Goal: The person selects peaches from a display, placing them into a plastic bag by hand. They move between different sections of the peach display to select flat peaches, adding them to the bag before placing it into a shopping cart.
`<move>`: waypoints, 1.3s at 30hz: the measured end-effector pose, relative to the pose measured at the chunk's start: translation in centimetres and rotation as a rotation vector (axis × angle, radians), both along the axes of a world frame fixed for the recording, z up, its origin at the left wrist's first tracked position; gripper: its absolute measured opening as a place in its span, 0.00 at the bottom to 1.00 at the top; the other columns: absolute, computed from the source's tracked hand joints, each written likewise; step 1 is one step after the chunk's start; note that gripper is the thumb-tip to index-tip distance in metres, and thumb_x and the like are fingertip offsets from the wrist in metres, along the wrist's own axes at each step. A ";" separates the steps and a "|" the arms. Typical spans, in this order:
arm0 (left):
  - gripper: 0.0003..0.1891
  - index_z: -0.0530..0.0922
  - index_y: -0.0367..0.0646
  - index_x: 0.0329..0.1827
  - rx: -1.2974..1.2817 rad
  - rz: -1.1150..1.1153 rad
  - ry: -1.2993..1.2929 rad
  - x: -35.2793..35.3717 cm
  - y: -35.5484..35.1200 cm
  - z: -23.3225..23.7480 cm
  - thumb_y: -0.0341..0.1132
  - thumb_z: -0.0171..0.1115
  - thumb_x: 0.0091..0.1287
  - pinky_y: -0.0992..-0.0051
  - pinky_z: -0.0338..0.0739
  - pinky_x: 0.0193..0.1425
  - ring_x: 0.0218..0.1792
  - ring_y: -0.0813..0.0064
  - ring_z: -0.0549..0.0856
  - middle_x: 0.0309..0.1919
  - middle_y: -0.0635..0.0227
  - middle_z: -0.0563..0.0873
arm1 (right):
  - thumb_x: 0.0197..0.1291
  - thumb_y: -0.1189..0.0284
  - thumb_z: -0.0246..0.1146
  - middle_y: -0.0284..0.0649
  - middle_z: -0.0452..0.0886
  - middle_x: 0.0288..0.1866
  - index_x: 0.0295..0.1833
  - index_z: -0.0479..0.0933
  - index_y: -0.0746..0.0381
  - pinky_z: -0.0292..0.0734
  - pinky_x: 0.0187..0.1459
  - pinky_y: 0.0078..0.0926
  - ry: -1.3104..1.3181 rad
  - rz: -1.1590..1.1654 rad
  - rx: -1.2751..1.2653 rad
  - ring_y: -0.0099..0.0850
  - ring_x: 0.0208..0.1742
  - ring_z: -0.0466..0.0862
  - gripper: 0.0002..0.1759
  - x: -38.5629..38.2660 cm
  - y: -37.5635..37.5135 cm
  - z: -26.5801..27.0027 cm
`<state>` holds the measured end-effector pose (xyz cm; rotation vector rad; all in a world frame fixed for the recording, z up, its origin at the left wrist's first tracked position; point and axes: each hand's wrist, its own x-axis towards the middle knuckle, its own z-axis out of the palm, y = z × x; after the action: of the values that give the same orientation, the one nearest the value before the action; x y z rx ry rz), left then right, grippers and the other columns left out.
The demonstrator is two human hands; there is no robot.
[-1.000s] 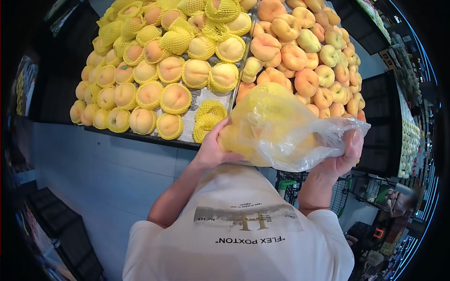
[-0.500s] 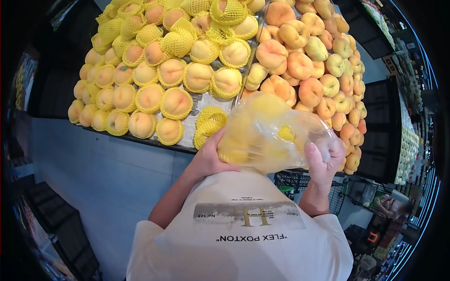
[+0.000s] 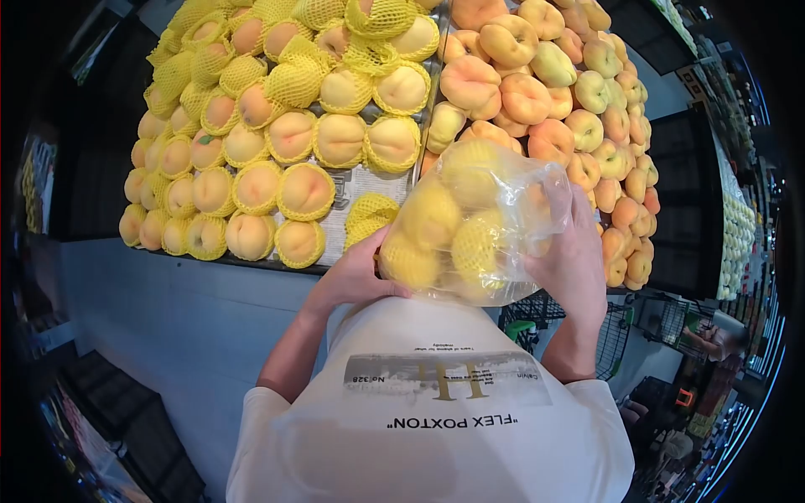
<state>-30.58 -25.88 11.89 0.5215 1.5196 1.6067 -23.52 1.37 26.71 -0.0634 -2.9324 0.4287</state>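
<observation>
A clear plastic bag (image 3: 508,189) bulges with several peaches (image 3: 431,216) wrapped in yellow foam netting. It hangs in front of my chest, at the front edge of the fruit display. My left hand (image 3: 356,270) grips the bag's lower left side, thumb toward me and fingers partly hidden by the bag. At the bag's right end, my right hand (image 3: 574,256) is curled around the loose plastic, with some fingertips out of sight. Just beyond my left hand, an empty yellow foam net (image 3: 369,216) lies on newspaper (image 3: 362,186).
Rows of netted peaches (image 3: 304,191) fill the display's left side. Flat peaches (image 3: 526,98) are heaped on the right, past a divider (image 3: 428,101). A shopping cart (image 3: 616,331) stands by my right arm. Farther right, another person (image 3: 719,342) is near a second cart.
My right hand has turned and shifted along the bag's right end, its back now facing outward. The bag has tilted, and the netted peaches show more clearly. The view has shifted slightly.
</observation>
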 end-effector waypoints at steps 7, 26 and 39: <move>0.55 0.57 0.37 0.81 0.175 0.028 -0.250 0.2 -0.4 -1.6 0.30 0.85 0.52 0.71 0.77 0.68 0.64 0.77 0.80 0.68 0.65 0.78 | 0.37 0.77 0.77 0.44 0.78 0.55 0.53 0.78 0.62 0.79 0.48 0.41 0.449 0.324 -0.090 0.45 0.54 0.80 0.32 -0.3 -1.7 0.3; 0.23 0.78 0.34 0.55 0.574 0.739 -0.471 -8.2 2.2 0.3 0.50 0.54 0.81 0.70 0.82 0.49 0.43 0.69 0.85 0.41 0.62 0.85 | 0.44 0.82 0.72 0.42 0.87 0.45 0.44 0.85 0.65 0.82 0.48 0.41 0.033 0.649 -0.097 0.47 0.47 0.86 0.17 -2.2 -2.6 -1.2; 0.16 0.80 0.38 0.47 0.426 0.581 -0.197 -9.2 7.0 4.0 0.45 0.62 0.77 0.77 0.79 0.43 0.36 0.77 0.83 0.36 0.67 0.84 | 0.55 0.69 0.73 0.51 0.80 0.62 0.66 0.76 0.64 0.69 0.69 0.46 -0.416 0.323 0.034 0.54 0.66 0.75 0.32 -1.2 -0.3 -0.5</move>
<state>-39.82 -18.90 15.94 0.1313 1.2401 2.3800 -24.71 1.09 26.20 0.3746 -3.3706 0.4573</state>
